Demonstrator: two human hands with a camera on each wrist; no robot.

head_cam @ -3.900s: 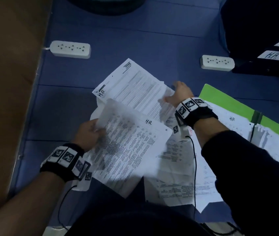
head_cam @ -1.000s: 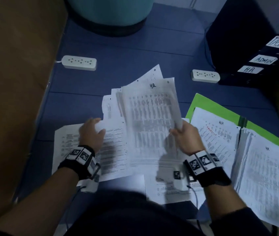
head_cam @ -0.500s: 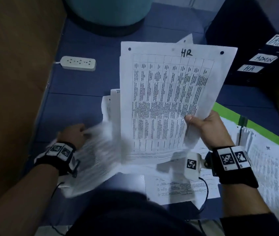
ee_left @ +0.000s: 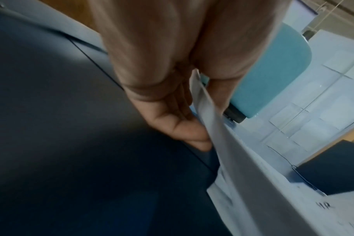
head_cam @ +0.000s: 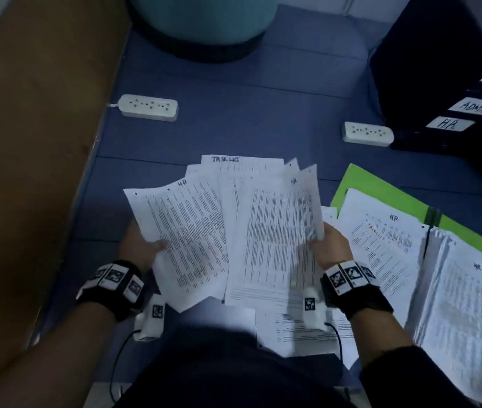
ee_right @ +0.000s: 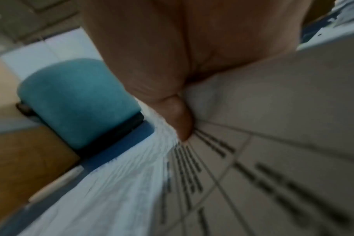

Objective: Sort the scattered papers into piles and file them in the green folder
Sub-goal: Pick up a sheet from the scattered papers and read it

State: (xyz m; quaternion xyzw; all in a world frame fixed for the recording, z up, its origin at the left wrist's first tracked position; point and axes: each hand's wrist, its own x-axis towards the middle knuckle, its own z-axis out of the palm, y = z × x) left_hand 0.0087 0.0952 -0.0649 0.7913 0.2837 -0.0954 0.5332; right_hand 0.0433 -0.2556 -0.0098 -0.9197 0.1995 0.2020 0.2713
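Two HR-marked sheets now meet: the left hand [head_cam: 142, 245] pinches a sheet [head_cam: 186, 234] it has lifted beside the right hand's [head_cam: 332, 248] bundle [head_cam: 278, 234], lowered since half a second ago, building the HR pile; green folder [head_cam: 387, 195] lies open, right.

Two hands [head_cam: 142, 245] – two white power strips [head_cam: 148, 106], one green folder [head_cam: 381, 187], three labelled black trays [head_cam: 452, 125], one teal chair [head_cam: 204, 16]

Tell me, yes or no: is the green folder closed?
No. In the head view the green folder lies open on the floor, with HR sheets stacked across both of its sides.
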